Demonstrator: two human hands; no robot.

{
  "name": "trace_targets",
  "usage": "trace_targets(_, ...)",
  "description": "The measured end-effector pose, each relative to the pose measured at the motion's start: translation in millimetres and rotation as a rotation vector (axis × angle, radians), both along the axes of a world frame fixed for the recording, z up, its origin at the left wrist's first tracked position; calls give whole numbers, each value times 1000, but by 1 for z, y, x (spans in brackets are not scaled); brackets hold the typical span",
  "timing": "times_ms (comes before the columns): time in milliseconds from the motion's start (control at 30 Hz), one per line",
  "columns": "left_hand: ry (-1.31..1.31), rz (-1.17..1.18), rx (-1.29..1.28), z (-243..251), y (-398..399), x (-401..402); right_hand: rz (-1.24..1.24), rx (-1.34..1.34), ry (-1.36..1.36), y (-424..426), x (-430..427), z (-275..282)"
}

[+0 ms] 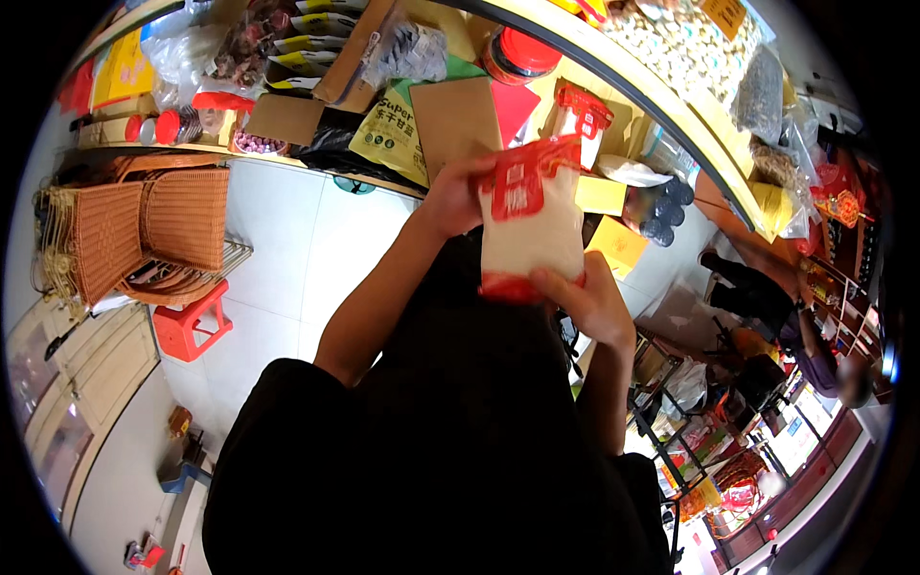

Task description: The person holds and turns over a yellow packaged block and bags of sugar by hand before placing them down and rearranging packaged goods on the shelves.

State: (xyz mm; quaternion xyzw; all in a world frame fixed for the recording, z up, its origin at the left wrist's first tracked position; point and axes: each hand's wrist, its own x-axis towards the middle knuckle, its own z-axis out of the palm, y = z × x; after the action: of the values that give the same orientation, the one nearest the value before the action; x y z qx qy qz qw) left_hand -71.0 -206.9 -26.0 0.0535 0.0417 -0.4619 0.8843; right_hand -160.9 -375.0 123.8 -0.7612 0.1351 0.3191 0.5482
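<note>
A clear plastic bag of white sugar with red printed ends (pixel 532 230) is held up in front of my chest. My left hand (pixel 458 198) grips its upper left edge. At the lower right corner, my right hand (pixel 586 298) holds the bag with the thumb across its front. Just behind it on the shelf lies a similar red and white bag (pixel 588 126). A brown cardboard piece (pixel 454 118) and a yellow-green printed pouch (pixel 392 136) are beyond my left hand.
A wooden shelf (pixel 719 136) curves across the top, crowded with packets and a red-lidded jar (pixel 528 54). Wicker chairs (pixel 183 215) and a red plastic stool (pixel 190 323) stand at left. Another person (pixel 762 302) is at far right, near a black metal rack (pixel 665 402).
</note>
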Motion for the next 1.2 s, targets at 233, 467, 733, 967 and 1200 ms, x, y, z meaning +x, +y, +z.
trace_targets(233, -94, -170, -297, -30, 74, -3, 63, -41, -253, -12, 10, 19)
trace_targets(467, 61, -307, 177, -17, 63, -27, -621, 265, -200, -1, 12, -25)
trace_targets(733, -50, -269, 509, 18, 57, 1, -629, 253, -166, -5, -17, -50)
trace_targets(967, -277, -300, 394, 71, 49, 25, -866, 795, -136, 1, -31, -25)
trace_targets(1200, -467, -213, 632, 132, -8, 7, -882, 857, -261, -35, -74, -35)
